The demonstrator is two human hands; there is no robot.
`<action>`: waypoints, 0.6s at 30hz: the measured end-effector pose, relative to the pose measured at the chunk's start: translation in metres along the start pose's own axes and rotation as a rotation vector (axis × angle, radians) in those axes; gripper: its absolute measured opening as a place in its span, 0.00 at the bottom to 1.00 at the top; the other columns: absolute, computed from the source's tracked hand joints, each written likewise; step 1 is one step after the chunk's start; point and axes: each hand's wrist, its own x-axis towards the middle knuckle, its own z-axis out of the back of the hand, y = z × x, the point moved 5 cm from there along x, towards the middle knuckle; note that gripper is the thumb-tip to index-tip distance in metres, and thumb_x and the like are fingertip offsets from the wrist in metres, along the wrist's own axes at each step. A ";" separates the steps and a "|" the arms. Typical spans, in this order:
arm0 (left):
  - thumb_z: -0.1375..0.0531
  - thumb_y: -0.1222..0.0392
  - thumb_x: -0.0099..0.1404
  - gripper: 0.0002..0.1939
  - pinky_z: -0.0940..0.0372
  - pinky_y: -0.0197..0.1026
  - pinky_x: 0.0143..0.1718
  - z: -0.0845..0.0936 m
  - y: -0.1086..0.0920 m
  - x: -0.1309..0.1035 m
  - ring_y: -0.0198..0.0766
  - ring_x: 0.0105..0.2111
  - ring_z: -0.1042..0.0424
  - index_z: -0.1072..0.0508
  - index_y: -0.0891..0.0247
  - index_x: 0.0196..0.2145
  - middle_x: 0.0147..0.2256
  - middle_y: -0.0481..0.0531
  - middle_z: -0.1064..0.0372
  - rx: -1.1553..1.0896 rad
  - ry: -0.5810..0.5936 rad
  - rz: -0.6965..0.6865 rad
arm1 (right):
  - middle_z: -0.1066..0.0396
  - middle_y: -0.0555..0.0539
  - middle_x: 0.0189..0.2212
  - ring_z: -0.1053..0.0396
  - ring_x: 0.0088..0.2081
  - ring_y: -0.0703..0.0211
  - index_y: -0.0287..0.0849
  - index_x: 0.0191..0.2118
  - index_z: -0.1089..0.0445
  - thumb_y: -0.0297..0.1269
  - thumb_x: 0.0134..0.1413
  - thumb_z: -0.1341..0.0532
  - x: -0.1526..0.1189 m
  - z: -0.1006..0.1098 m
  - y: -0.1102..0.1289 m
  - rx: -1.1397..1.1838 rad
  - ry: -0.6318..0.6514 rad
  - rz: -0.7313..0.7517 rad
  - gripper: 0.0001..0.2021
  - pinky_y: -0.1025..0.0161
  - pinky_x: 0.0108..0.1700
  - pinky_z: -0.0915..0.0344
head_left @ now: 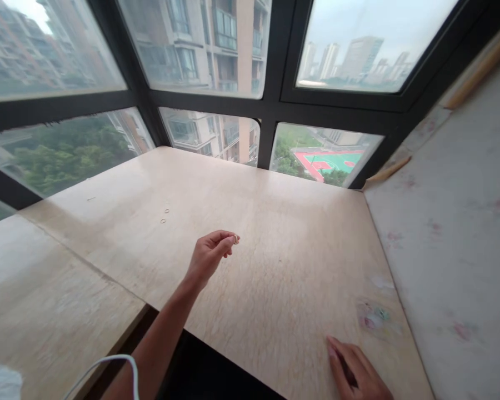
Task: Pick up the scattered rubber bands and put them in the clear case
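My left hand (210, 253) reaches out over the pale marble-patterned surface, thumb and fingers pinched on a small gold-coloured ring (236, 239). The ring is partly covered by the fingertips. Two thin rings (166, 211) lie close together on the surface, farther off and to the left of that hand. At the lower right, my right hand (356, 366) rests on the surface, thumb and forefinger tips close together, with nothing visible in them. Nearest to it is a clear plastic bag (375, 316) with small pink and green items in it.
A thin small object (91, 199) lies at the far left. Dark-framed windows (270, 111) border the back, and a flowered wall (450, 250) stands at the right. A white cable (108, 358) loops across my left forearm. White crumpled material (2, 383) sits bottom left.
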 end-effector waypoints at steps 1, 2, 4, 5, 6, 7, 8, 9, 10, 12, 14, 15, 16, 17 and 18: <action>0.40 0.57 0.57 0.08 0.38 0.34 0.24 -0.018 0.001 -0.001 0.29 0.21 0.36 0.24 0.64 0.27 0.25 0.49 0.28 -0.040 0.012 0.015 | 0.23 0.45 0.33 0.24 0.33 0.59 0.43 0.42 0.24 0.44 0.63 0.46 0.001 0.002 0.003 0.009 0.002 -0.002 0.16 0.68 0.34 0.30; 0.40 0.57 0.57 0.08 0.38 0.34 0.24 -0.036 0.002 -0.003 0.30 0.21 0.36 0.24 0.63 0.26 0.26 0.50 0.27 -0.074 0.036 0.028 | 0.23 0.44 0.33 0.24 0.33 0.58 0.43 0.41 0.24 0.44 0.63 0.46 0.002 0.005 0.005 0.024 -0.004 -0.018 0.15 0.68 0.35 0.30; 0.39 0.57 0.56 0.08 0.37 0.35 0.25 -0.071 0.001 -0.010 0.31 0.23 0.34 0.24 0.63 0.25 0.26 0.50 0.27 -0.120 0.105 0.048 | 0.24 0.44 0.32 0.25 0.34 0.58 0.42 0.40 0.24 0.42 0.63 0.46 0.005 0.009 0.010 0.076 -0.011 -0.074 0.14 0.66 0.36 0.29; 0.39 0.56 0.56 0.08 0.37 0.35 0.25 -0.087 0.000 -0.014 0.32 0.23 0.33 0.24 0.62 0.25 0.26 0.50 0.27 -0.132 0.142 0.055 | 0.24 0.43 0.32 0.25 0.33 0.58 0.42 0.39 0.24 0.41 0.63 0.46 0.007 0.011 0.011 0.105 -0.017 -0.106 0.14 0.65 0.36 0.29; 0.39 0.55 0.56 0.08 0.37 0.35 0.25 -0.102 -0.002 -0.019 0.33 0.24 0.33 0.24 0.62 0.25 0.26 0.51 0.27 -0.137 0.180 0.062 | 0.24 0.43 0.31 0.25 0.33 0.57 0.42 0.39 0.24 0.40 0.63 0.46 0.008 0.012 0.013 0.130 -0.024 -0.136 0.14 0.65 0.36 0.29; 0.39 0.55 0.56 0.09 0.37 0.35 0.25 -0.115 -0.003 -0.023 0.33 0.25 0.32 0.23 0.62 0.25 0.26 0.51 0.27 -0.141 0.217 0.069 | 0.25 0.43 0.31 0.25 0.33 0.57 0.42 0.39 0.24 0.39 0.63 0.46 0.009 0.013 0.013 0.151 -0.030 -0.164 0.13 0.65 0.35 0.29; 0.38 0.54 0.56 0.09 0.37 0.35 0.25 -0.126 -0.004 -0.027 0.33 0.25 0.33 0.23 0.62 0.26 0.27 0.52 0.26 -0.146 0.254 0.077 | 0.25 0.43 0.31 0.26 0.33 0.57 0.42 0.39 0.25 0.38 0.63 0.47 0.010 0.013 0.013 0.168 -0.035 -0.188 0.13 0.64 0.35 0.29; 0.38 0.54 0.57 0.09 0.37 0.35 0.25 -0.136 -0.004 -0.031 0.33 0.24 0.33 0.23 0.62 0.26 0.27 0.52 0.26 -0.155 0.290 0.086 | 0.25 0.44 0.31 0.26 0.32 0.57 0.42 0.39 0.25 0.38 0.63 0.47 0.010 0.013 0.013 0.182 -0.038 -0.208 0.13 0.64 0.35 0.29; 0.38 0.54 0.56 0.09 0.37 0.35 0.25 -0.145 -0.004 -0.034 0.32 0.24 0.34 0.22 0.62 0.26 0.28 0.52 0.25 -0.167 0.324 0.094 | 0.25 0.44 0.30 0.26 0.32 0.58 0.42 0.39 0.25 0.37 0.63 0.47 0.011 0.014 0.012 0.195 -0.039 -0.224 0.13 0.64 0.34 0.29; 0.37 0.54 0.56 0.09 0.37 0.35 0.25 -0.158 -0.003 -0.038 0.30 0.22 0.35 0.22 0.62 0.26 0.30 0.52 0.25 -0.189 0.373 0.114 | 0.26 0.45 0.30 0.27 0.32 0.58 0.42 0.40 0.25 0.35 0.63 0.47 0.010 0.013 0.010 0.222 -0.033 -0.247 0.12 0.64 0.34 0.30; 0.36 0.54 0.55 0.08 0.37 0.35 0.25 -0.166 -0.001 -0.040 0.29 0.21 0.36 0.21 0.61 0.27 0.30 0.52 0.24 -0.196 0.389 0.141 | 0.27 0.45 0.30 0.28 0.31 0.59 0.41 0.41 0.26 0.34 0.63 0.47 0.010 0.013 0.009 0.246 -0.026 -0.265 0.12 0.64 0.34 0.30; 0.35 0.54 0.55 0.08 0.37 0.34 0.24 -0.169 0.000 -0.041 0.29 0.21 0.36 0.21 0.61 0.28 0.30 0.52 0.24 -0.192 0.391 0.155 | 0.27 0.45 0.30 0.28 0.31 0.59 0.41 0.41 0.26 0.34 0.63 0.47 0.009 0.013 0.009 0.256 -0.021 -0.273 0.12 0.64 0.34 0.31; 0.35 0.54 0.54 0.08 0.37 0.34 0.24 -0.172 0.001 -0.042 0.30 0.22 0.36 0.21 0.61 0.28 0.30 0.52 0.24 -0.186 0.395 0.166 | 0.27 0.45 0.30 0.28 0.31 0.59 0.41 0.41 0.26 0.33 0.63 0.47 0.009 0.012 0.009 0.263 -0.018 -0.278 0.12 0.64 0.34 0.31; 0.35 0.54 0.54 0.09 0.37 0.34 0.24 -0.175 0.001 -0.043 0.30 0.22 0.36 0.21 0.62 0.29 0.30 0.53 0.24 -0.178 0.403 0.172 | 0.27 0.45 0.30 0.29 0.31 0.59 0.42 0.41 0.26 0.33 0.63 0.47 0.009 0.012 0.009 0.268 -0.017 -0.281 0.12 0.64 0.34 0.31; 0.35 0.53 0.54 0.09 0.37 0.34 0.24 -0.178 0.002 -0.044 0.30 0.23 0.35 0.21 0.62 0.29 0.30 0.53 0.24 -0.168 0.416 0.172 | 0.28 0.46 0.30 0.29 0.31 0.59 0.42 0.41 0.26 0.33 0.62 0.47 0.009 0.012 0.009 0.273 -0.014 -0.283 0.12 0.64 0.34 0.32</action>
